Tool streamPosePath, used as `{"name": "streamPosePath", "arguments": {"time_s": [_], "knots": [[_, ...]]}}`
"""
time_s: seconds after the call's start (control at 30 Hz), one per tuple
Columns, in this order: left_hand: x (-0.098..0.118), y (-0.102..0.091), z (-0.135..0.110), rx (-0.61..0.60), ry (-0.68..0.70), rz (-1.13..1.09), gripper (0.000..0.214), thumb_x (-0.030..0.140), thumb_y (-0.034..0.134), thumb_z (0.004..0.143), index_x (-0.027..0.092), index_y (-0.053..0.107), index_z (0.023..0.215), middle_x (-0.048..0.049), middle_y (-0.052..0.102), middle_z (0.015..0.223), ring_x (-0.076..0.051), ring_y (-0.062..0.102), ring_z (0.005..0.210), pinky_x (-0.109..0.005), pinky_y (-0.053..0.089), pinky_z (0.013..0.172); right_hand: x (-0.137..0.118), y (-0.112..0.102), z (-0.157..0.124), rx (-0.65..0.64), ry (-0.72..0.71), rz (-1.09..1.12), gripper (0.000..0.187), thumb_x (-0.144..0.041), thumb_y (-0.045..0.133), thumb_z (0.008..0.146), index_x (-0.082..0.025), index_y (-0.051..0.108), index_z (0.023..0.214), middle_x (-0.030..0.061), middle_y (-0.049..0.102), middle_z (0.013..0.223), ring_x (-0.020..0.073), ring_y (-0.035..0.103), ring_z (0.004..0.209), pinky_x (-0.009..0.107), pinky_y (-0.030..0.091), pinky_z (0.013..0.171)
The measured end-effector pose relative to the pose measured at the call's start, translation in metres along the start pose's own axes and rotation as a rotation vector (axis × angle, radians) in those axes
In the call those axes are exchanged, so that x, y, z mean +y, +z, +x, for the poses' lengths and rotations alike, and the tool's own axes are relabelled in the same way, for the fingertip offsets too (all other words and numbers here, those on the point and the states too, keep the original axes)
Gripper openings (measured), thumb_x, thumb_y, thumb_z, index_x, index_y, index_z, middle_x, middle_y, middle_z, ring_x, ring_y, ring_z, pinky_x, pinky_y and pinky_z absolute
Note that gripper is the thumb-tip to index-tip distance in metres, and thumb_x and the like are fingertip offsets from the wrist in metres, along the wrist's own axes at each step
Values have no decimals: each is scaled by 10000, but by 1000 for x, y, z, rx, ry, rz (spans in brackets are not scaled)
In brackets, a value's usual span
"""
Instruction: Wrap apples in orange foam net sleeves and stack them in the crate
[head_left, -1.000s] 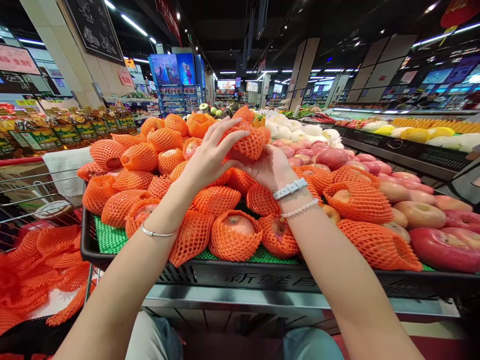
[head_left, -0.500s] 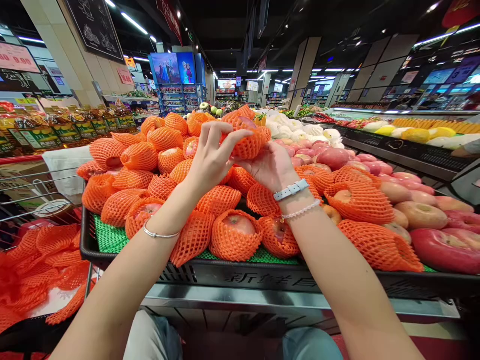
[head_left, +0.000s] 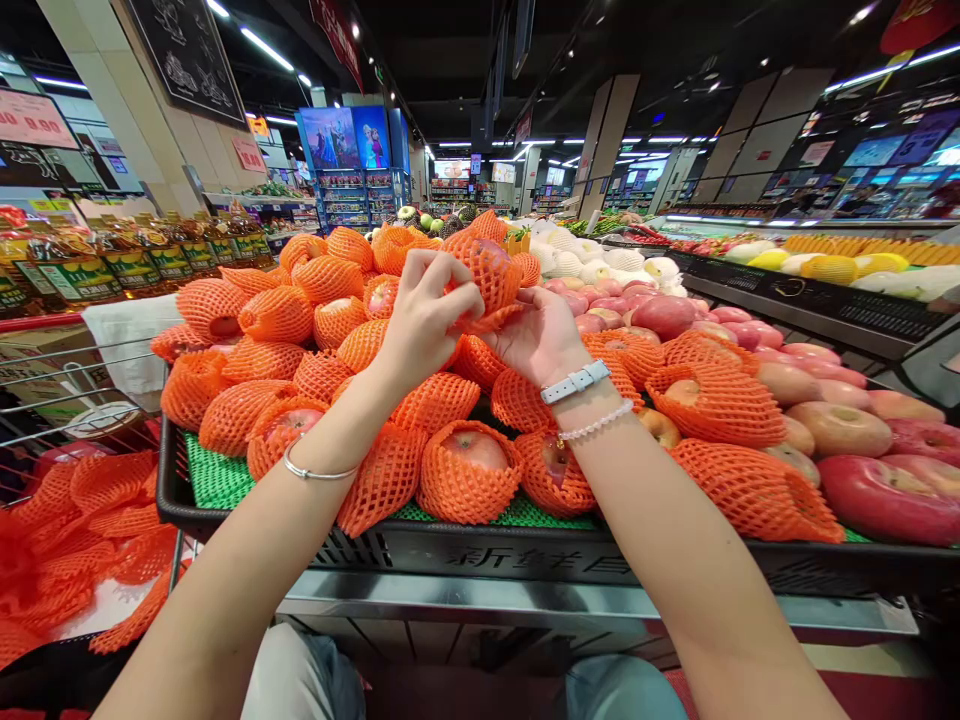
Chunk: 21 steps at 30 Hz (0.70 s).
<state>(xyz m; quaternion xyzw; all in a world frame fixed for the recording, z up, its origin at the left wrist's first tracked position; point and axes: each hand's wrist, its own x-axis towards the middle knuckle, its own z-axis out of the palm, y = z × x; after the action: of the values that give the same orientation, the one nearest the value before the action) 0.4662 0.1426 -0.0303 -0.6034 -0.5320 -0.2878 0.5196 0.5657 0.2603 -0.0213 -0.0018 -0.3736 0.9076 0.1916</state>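
Above the fruit pile, both my hands are on an apple in an orange foam net [head_left: 491,272]. My left hand [head_left: 427,310] is closed, its fingers curled and pinching the net's left and lower edge. From the lower right, my right hand [head_left: 544,335] grips the same net with its thumb and fingers, palm partly turned up. The net hides most of the fruit. Right below my wrists lie more netted apples, one with its top showing through the net opening [head_left: 469,450]. Green mesh matting [head_left: 217,473] lines the black crate [head_left: 420,550] under them.
Bare red apples [head_left: 885,490] fill the right of the display, with white-netted fruit [head_left: 570,255] behind. At left stands a wire cart [head_left: 82,345] beside a heap of loose orange nets [head_left: 82,540]. Oil bottles [head_left: 127,260] line a shelf behind it. A metal rail [head_left: 480,598] runs along the front.
The netted apple has tipped more upright and shifted slightly left between my hands. My left fingers have curled in lower on the net, and my right hand has moved slightly left.
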Motion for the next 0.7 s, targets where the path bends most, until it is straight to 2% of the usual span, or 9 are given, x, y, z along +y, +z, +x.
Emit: {"name": "streamPosePath", "arguments": {"time_s": [0.13,0.33,0.47,0.57,0.7], "knots": [[2,-2,1,-13,37,-24,195,59,462,835,220,490,728,-29,533,904,-232,498,963,-487,497,838,1,1,-1,1,37,39,241,-158,293,899,-198,479,752,-22,575,535,94,521,458,176,501,453],[-1,-11,2,-139,38,11,127,123,530,832,242,545,874,-49,564,1062,-266,514,1053,-523,459,922,0,-1,0,5,75,58,265,-158,275,889,-187,526,808,22,650,620,135,599,557,238,550,512],[1,-10,3,-123,85,71,152,180,470,919,264,588,872,-31,555,913,-201,543,886,-454,475,840,-1,-3,1,14,65,68,236,-178,302,888,-193,523,806,2,631,599,123,572,543,215,526,486],[5,-9,4,-144,153,56,216,235,436,964,292,633,898,-9,512,798,-161,510,747,-399,469,762,-1,-2,1,16,57,25,217,-188,309,880,-208,508,795,-3,619,596,138,567,556,263,558,545],[5,-12,4,-157,198,9,207,236,493,943,335,675,941,-6,523,836,-168,514,779,-398,463,782,0,-4,4,2,66,-58,240,-213,283,874,-220,502,776,23,637,637,170,607,625,300,554,546]]}}
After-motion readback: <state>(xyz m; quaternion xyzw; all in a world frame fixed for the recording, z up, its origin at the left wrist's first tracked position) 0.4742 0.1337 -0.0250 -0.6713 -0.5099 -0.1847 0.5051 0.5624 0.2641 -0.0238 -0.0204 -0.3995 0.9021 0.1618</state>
